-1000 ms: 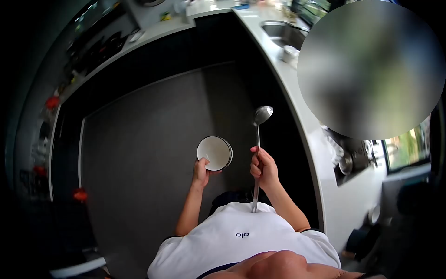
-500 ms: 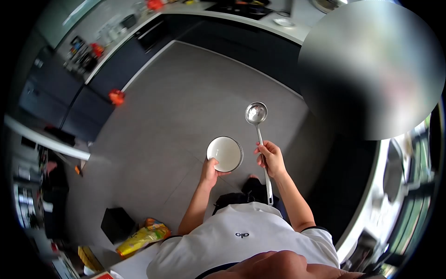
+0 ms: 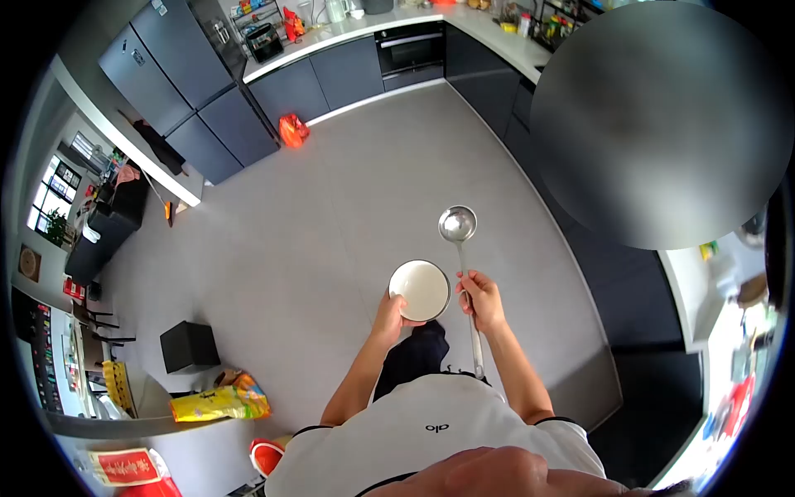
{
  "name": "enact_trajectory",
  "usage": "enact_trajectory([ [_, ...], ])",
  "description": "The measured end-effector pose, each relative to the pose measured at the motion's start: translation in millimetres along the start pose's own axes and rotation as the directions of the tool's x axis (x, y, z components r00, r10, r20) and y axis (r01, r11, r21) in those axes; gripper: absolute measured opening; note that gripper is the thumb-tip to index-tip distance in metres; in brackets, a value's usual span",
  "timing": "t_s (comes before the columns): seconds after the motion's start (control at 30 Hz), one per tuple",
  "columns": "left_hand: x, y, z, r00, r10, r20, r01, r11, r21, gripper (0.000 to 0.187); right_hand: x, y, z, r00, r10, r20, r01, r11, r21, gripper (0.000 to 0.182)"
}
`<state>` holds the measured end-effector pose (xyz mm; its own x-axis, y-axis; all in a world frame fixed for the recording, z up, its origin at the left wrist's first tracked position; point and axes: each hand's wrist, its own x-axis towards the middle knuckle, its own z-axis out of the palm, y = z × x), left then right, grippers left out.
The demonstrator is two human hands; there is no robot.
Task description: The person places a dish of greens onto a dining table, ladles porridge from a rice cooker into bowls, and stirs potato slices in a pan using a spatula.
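Observation:
A white bowl with a dark rim [image 3: 420,291] rests in my left hand [image 3: 391,316], the thumb over its near edge and the fingers underneath. Its inside shows no contents. My right hand [image 3: 483,300] is wrapped round the handle of a steel ladle [image 3: 458,224]. The ladle points away from me, its cup up and beyond the bowl, its handle end near my shirt. Bowl and ladle are side by side, apart, above the grey floor.
Dark cabinets [image 3: 348,70] with a white counter run along the back and right. A fridge [image 3: 178,87] stands back left, a red bag [image 3: 292,131] on the floor beside the cabinets. At lower left are a black box [image 3: 189,348] and a yellow bag [image 3: 222,401].
My view has turned to the left, bringing the fridge and back cabinets further in. Both hands still hold the bowl and ladle, which now sit slightly lower in view.

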<state>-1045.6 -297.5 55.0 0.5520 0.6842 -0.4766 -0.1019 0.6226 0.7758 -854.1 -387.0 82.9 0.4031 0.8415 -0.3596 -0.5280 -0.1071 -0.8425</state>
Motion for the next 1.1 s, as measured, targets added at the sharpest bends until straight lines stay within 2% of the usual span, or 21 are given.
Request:
enact_trajectory([
  [0.07,47.2,33.9,10.8,1.0,0.016,-0.025,-0.016,1.0,-0.002,0.068,57.8,-26.8,8.8,1.0,0.022,0.002,-0.022,1.0,0.006,0.015],
  [0.17,124.1,95.2,27.0,1.0,0.009,-0.029,-0.008,0.999,0.034,0.067,142.0,-81.2,26.7,0.999,-0.013,-0.038,0.01,0.997,-0.079,0.016],
  [0.27,208.9,143.3,33.5,1.0,-0.01,-0.003,0.01,1.0,0.019,0.066,227.0,-120.8,31.7,0.997,-0.073,0.009,0.074,0.997,-0.039,0.017],
  [0.47,382.2,238.7,55.1,0.999,0.048,-0.02,-0.049,0.998,-0.032,0.061,418.4,-184.3,41.1,0.984,-0.143,0.107,0.147,0.989,-0.03,0.017],
  [0.57,478.0,284.4,61.7,0.994,0.051,-0.095,-0.052,0.999,-0.011,0.06,519.9,-231.3,53.7,0.976,-0.135,0.172,0.148,0.987,-0.064,0.017],
  [0.7,568.7,366.7,85.1,0.978,0.076,-0.193,-0.088,0.995,-0.05,0.06,643.8,-288.6,78.7,0.96,-0.118,0.255,0.132,0.991,-0.039,0.017],
  [0.93,758.5,475.6,68.1,0.97,0.114,-0.214,-0.136,0.987,-0.088,0.06,861.1,-355.2,123.9,0.943,-0.072,0.324,0.108,0.99,-0.095,0.016],
  [1.1,918.7,558.5,43.0,0.971,0.132,-0.199,-0.142,0.989,-0.038,0.06,1028.6,-388.6,160.4,0.958,-0.117,0.26,0.15,0.983,-0.109,0.015],
])
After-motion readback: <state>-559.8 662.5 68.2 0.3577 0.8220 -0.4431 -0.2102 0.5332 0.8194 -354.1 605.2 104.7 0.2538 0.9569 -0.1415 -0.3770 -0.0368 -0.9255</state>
